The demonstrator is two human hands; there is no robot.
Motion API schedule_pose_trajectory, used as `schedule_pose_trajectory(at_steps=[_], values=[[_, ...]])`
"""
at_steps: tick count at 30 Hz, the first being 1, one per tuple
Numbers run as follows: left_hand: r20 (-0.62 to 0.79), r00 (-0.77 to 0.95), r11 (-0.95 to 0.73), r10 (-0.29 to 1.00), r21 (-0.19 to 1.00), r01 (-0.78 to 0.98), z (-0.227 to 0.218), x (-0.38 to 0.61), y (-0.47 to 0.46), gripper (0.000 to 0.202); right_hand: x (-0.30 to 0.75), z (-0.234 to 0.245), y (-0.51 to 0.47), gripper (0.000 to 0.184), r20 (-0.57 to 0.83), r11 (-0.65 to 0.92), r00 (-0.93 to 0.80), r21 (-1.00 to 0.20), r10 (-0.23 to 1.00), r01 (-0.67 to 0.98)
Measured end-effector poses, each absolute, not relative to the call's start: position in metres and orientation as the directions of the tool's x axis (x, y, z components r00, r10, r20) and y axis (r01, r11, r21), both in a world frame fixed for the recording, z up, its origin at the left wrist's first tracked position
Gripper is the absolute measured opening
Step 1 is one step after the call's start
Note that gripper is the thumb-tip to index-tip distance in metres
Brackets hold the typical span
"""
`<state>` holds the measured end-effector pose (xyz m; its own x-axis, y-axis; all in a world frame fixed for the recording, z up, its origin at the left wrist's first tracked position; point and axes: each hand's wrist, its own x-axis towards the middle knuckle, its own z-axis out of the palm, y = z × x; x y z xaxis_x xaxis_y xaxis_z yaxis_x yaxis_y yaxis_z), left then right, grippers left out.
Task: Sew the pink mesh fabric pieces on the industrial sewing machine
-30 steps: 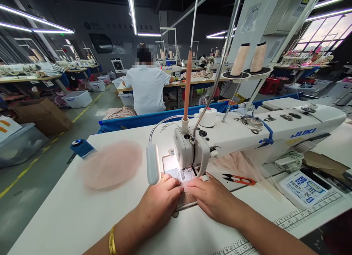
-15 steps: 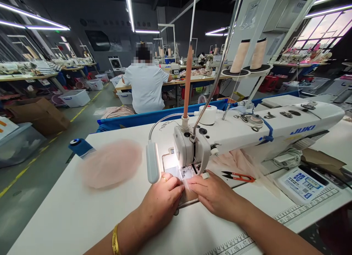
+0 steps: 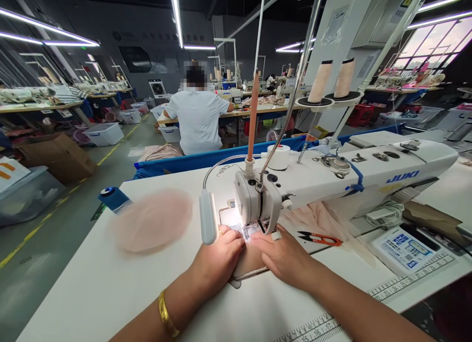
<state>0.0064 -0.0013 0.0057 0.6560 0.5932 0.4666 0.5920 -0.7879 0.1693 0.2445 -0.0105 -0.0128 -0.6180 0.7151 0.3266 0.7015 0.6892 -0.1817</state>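
A white sewing machine (image 3: 248,199) stands over the metal plate at the middle of the table. My left hand (image 3: 223,253) lies left of the presser foot, its fingers curled and pressed together on a small piece of pale sheer fabric (image 3: 248,239). Close by on the right, my right hand (image 3: 283,256) has its fingers pinched on the same fabric, their tips beside the needle area. Most of the fabric is hidden by the fingers and the machine head. A small lamp (image 3: 208,219) lights the spot from the left.
A round pile of sheer pink fabric (image 3: 153,221) and a blue thread cone (image 3: 112,198) lie left. Orange thread snips (image 3: 320,238), more pink fabric (image 3: 313,216) and a white box (image 3: 404,248) are right. A person in a white shirt (image 3: 199,118) sits ahead.
Both hands have moved slightly forward, closer to the presser foot, with the fabric between them. More of the plate in front shows. The camera view has shifted a little.
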Motion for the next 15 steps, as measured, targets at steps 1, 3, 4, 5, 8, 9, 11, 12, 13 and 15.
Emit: schedule_pose_trajectory(at_steps=[1,3,4,5,8,9,11,12,13,15], values=[[0.466,0.65,-0.782,0.6,0.173,0.598,0.004,0.006,0.0,0.031,0.244,-0.013,-0.01,0.038,0.334,0.683,-0.61,-0.178,0.719,0.708],[0.465,0.63,-0.769,0.622,0.214,0.602,0.002,0.006,0.002,0.031,0.242,-0.012,-0.008,0.039,0.356,0.671,-0.588,-0.184,0.727,0.718],[0.457,0.611,-0.755,0.647,0.269,0.598,0.001,0.005,0.003,0.031,0.242,-0.012,-0.007,0.039,0.368,0.668,-0.578,-0.193,0.728,0.719],[0.444,0.582,-0.729,0.682,0.342,0.593,0.0,0.004,0.004,0.03,0.241,-0.01,-0.007,0.038,0.382,0.666,-0.568,-0.204,0.729,0.717],[0.388,0.456,-0.598,0.801,0.542,0.591,-0.002,0.0,0.018,0.02,0.239,-0.007,-0.007,0.041,0.401,0.667,-0.554,-0.239,0.73,0.706],[0.376,0.406,-0.553,0.833,0.579,0.599,-0.002,-0.001,0.025,0.016,0.239,-0.006,-0.007,0.042,0.402,0.668,-0.553,-0.248,0.73,0.702],[0.361,0.303,-0.47,0.882,0.631,0.617,-0.002,0.001,0.043,0.01,0.238,-0.005,-0.007,0.044,0.397,0.67,-0.556,-0.259,0.731,0.696],[0.341,0.26,-0.427,0.903,0.663,0.615,-0.003,0.003,0.053,0.008,0.238,-0.005,-0.007,0.044,0.393,0.671,-0.558,-0.264,0.731,0.693],[0.309,0.234,-0.387,0.922,0.698,0.603,-0.004,0.007,0.062,0.01,0.238,-0.006,-0.007,0.044,0.39,0.671,-0.559,-0.267,0.732,0.692],[0.226,0.216,-0.31,0.95,0.769,0.559,-0.007,0.016,0.076,0.015,0.238,-0.007,-0.007,0.043,0.385,0.666,-0.556,-0.27,0.737,0.695]])
